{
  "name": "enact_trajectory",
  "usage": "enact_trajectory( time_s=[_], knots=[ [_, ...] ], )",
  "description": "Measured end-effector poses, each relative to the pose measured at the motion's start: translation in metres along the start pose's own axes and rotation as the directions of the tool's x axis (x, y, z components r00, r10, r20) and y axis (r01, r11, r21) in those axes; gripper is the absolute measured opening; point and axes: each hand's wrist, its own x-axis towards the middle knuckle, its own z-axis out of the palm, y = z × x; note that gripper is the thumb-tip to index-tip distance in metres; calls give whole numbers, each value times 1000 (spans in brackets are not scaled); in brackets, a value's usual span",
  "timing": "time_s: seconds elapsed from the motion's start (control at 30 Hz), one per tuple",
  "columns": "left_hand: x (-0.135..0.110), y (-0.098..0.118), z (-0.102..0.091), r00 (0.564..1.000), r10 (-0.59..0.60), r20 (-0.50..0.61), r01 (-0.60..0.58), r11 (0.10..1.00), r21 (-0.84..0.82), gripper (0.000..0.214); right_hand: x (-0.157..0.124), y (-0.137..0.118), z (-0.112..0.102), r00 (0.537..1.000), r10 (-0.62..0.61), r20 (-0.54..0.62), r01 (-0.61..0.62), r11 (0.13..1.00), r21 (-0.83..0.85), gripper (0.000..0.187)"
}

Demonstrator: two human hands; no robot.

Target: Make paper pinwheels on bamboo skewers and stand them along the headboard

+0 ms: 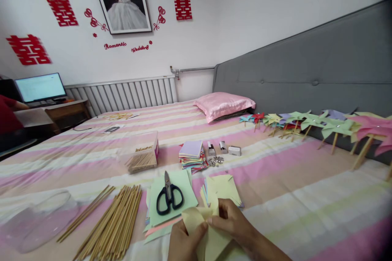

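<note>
A pale yellow sheet of paper [214, 242] is between my hands at the bottom middle, its upper corners curled in toward the centre. My left hand [187, 238] grips its left side, thumb pressed near the middle. My right hand [229, 220] pinches a folded corner close to that thumb. Just beyond lies a stack of pale yellow cut squares [226, 187] with slits at the corners. Black-handled scissors [168, 200] rest on green paper sheets [186, 185] to the left. The paper's lower end runs out of view.
Wooden sticks [114, 224] lie left, beside a clear plastic container [39, 220]. A box of thin sticks [142, 159], coloured paper squares [191, 151], and metal pins [216, 160] sit farther back. Several paper pinwheels [333, 126] line the grey headboard [306, 61]. A person in a red sleeve [9, 110] is far left.
</note>
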Motion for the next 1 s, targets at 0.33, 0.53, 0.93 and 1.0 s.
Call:
enact_trajectory(
  time_s=[0.33, 0.53, 0.93, 1.0],
  knots=[
    [0, 17, -4, 978, -123, -168, 69, 953, -297, 30, -3, -4, 0, 933, -311, -183, 282, 945, -167, 27],
    [-4, 24, -3, 983, -80, -167, 13, 931, -365, 30, -13, -9, 5, 917, -399, 3, 368, 844, -390, 19],
    [-8, 27, -2, 993, -55, -105, 9, 917, -399, 24, -12, 0, 16, 921, -372, 115, 378, 783, -494, 15],
    [-9, 27, -1, 993, -49, -110, 2, 922, -386, 24, -11, 3, 16, 941, -331, 70, 327, 840, -433, 10]
  ],
)
